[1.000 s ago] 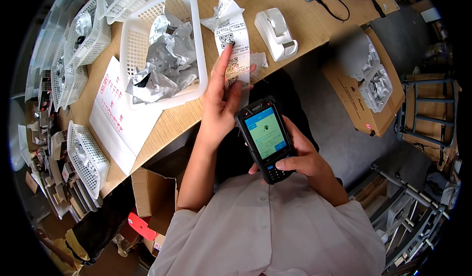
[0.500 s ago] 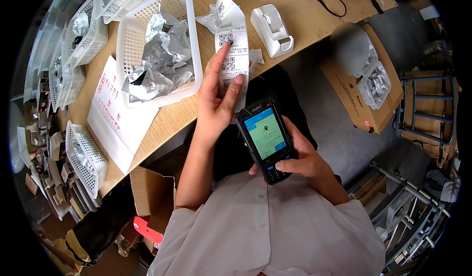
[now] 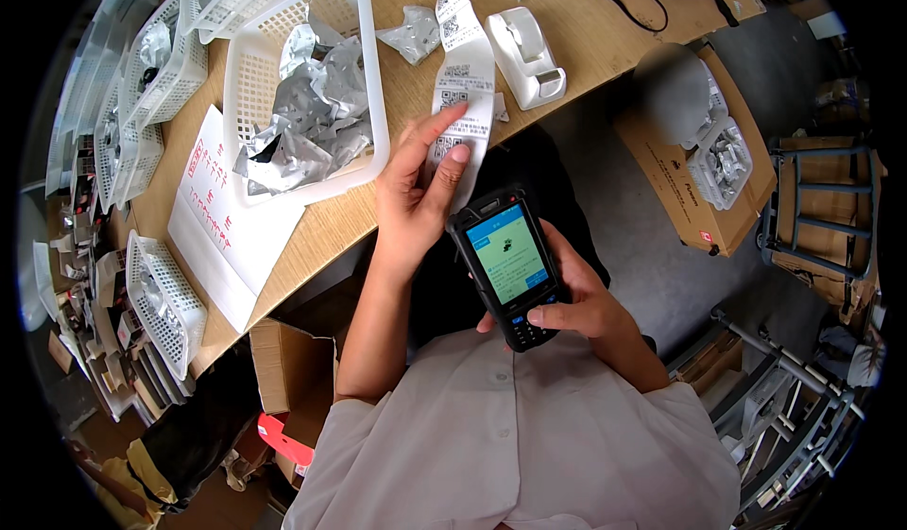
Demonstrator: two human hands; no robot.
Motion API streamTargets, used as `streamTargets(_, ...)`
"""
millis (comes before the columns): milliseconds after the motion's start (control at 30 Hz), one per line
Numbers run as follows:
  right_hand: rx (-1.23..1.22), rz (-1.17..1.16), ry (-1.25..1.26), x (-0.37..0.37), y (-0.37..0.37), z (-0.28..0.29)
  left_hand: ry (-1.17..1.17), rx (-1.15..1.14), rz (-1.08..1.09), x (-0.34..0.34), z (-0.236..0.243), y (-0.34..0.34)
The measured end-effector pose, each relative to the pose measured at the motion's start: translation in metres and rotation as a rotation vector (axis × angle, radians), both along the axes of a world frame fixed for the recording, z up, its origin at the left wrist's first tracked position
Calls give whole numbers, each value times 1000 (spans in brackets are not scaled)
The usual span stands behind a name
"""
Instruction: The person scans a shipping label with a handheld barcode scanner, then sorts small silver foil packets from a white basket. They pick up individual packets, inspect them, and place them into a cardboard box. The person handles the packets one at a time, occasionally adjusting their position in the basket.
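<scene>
A long white strip of labels (image 3: pixel 467 62) printed with square codes curls up over the table edge. My left hand (image 3: pixel 422 173) grips its lower part, thumb and index finger on the printed side. In front of my body, my right hand (image 3: pixel 578 296) holds a black handheld scanner (image 3: pixel 508 265) with a lit screen, its thumb on the keypad. The scanner's top end is close to the strip's lower end. Beside the strip lie a small silver packet (image 3: pixel 413 35) and a white tape dispenser (image 3: pixel 526 58).
Left of my hand stands a white basket (image 3: pixel 379 105) of silver packets. A paper with red handwriting (image 3: pixel 213 247) lies partly under it. More baskets (image 3: pixel 168 308) line the left side. On the right, a cardboard box (image 3: pixel 666 185) on the floor holds white baskets.
The label strip has shifted to the right and bends differently, uncovering the small silver packet. My left index finger points further right. The scanner has barely moved.
</scene>
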State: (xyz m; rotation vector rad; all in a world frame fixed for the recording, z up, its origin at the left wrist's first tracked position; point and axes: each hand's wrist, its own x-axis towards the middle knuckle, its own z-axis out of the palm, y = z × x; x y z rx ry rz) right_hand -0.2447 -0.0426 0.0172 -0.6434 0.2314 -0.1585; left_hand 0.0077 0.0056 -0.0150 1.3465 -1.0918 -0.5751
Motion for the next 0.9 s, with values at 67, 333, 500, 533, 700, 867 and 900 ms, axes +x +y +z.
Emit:
streamTargets(67, -1, -1, -2, 0, 0, -1, 16, -8, 15, -1, -2, -1)
streamTargets(333, 15, -5, -4, 0, 0, -2, 145, -37, -56, -5, 8, -2)
streamTargets(500, 51, 1, -11, -2, 2, -5, 71, -49, -53, -2, 3, -3)
streamTargets(533, 45, -1, -16, -2, 2, -4, 65, -45, -42, -2, 4, -3)
streamTargets(700, 36, -2, -6, 0, 3, -3, 91, -27, -44, -3, 6, -3)
streamTargets(867, 17, 1, -19, 0, 3, -7, 122, -34, -27, -6, 7, -3)
streamTargets(900, 13, 0, -28, 0, 3, -8, 122, -32, -20, -6, 7, -3)
